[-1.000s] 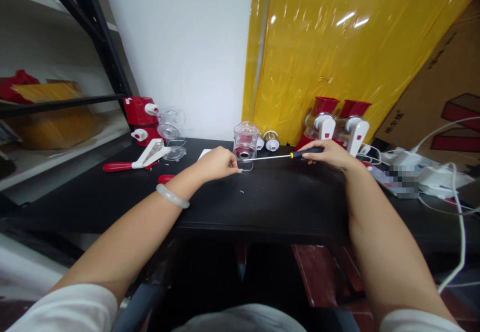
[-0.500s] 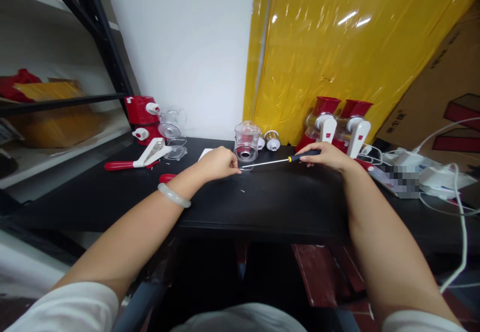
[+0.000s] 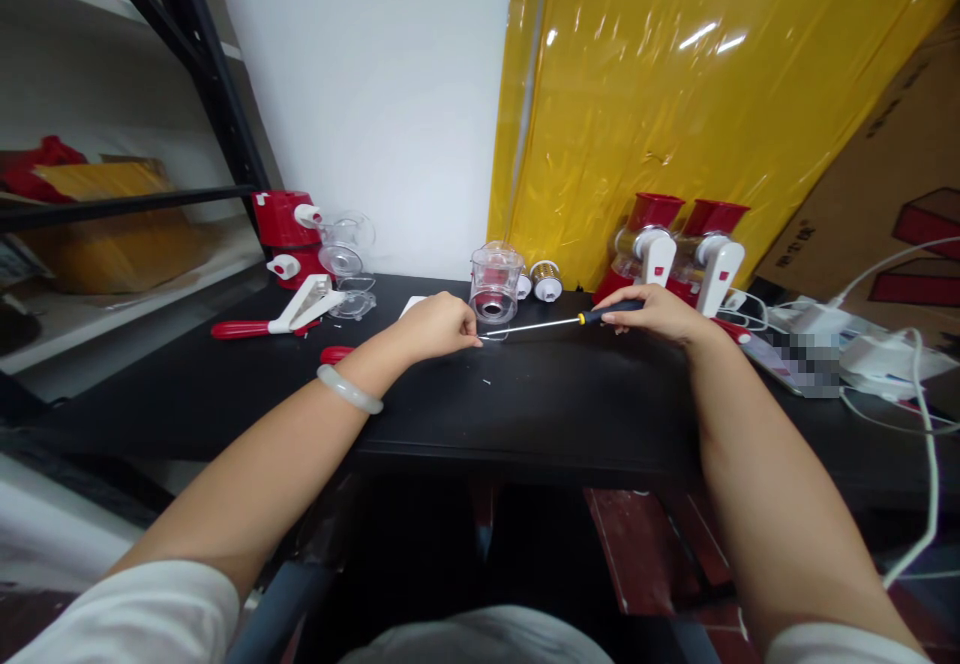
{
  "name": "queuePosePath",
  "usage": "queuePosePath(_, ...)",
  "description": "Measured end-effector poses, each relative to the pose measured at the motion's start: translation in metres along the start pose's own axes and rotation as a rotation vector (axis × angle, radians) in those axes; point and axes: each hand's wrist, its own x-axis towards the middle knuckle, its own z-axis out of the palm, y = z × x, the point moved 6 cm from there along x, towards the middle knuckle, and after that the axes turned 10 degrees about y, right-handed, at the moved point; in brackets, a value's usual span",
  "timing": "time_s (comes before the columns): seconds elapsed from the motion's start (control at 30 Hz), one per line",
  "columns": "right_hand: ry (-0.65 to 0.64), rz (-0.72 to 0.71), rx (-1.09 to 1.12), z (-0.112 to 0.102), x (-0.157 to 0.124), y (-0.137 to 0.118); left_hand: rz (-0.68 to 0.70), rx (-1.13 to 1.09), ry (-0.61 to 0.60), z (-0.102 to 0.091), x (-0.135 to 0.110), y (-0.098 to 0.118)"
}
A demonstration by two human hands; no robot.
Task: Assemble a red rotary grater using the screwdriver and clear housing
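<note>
My right hand (image 3: pixel 656 313) is closed round the dark handle of a long screwdriver (image 3: pixel 545 325) with a yellow collar. Its thin metal shaft points left, the tip close to the fingers of my left hand (image 3: pixel 441 325). My left hand is pinched low over the black tabletop, and whatever it grips is too small and hidden to name. Just behind the tip stands a clear plastic housing (image 3: pixel 496 274). A clear rim lies by the shaft. A small screw-like piece (image 3: pixel 487 381) rests nearer me. Under my left wrist, a red handle (image 3: pixel 336 354) pokes out.
At the left stand red grater bases (image 3: pixel 283 224) with clear parts and a white crank with a red handle (image 3: pixel 240 330). Two red-and-white rotary graters (image 3: pixel 652 244) stand at back right, beside a metal drum (image 3: pixel 546 281). White cables and chargers (image 3: pixel 821 319) lie far right.
</note>
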Motion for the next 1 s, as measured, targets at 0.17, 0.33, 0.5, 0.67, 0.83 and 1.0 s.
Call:
queuePosePath(0.17, 0.0, -0.005, -0.001, -0.0014, 0.0004, 0.0003, -0.002, 0.01, -0.004, 0.0, 0.0, -0.0002)
queuePosePath(0.33, -0.012, 0.004, 0.006, -0.0003, 0.0008, 0.0018, 0.006, 0.01, -0.013, -0.0003, -0.0002, 0.001)
queuePosePath(0.5, -0.004, 0.0, -0.008, 0.0003, 0.0003, 0.0013, 0.003, 0.015, -0.018, 0.0005, -0.0002, -0.0006)
queuePosePath(0.67, -0.014, -0.003, -0.004, 0.0015, 0.0004, 0.0008, 0.0, 0.009, -0.018, 0.0013, -0.0003, -0.0021)
queuePosePath(0.83, -0.025, -0.001, -0.004, 0.0028, 0.0012, 0.0018, -0.005, 0.015, -0.017, 0.0001, -0.0005, -0.0011)
queuePosePath(1.0, -0.013, 0.008, -0.008, 0.0032, 0.0007, 0.0006, -0.003, 0.018, -0.013, -0.0004, -0.0007, -0.0006)
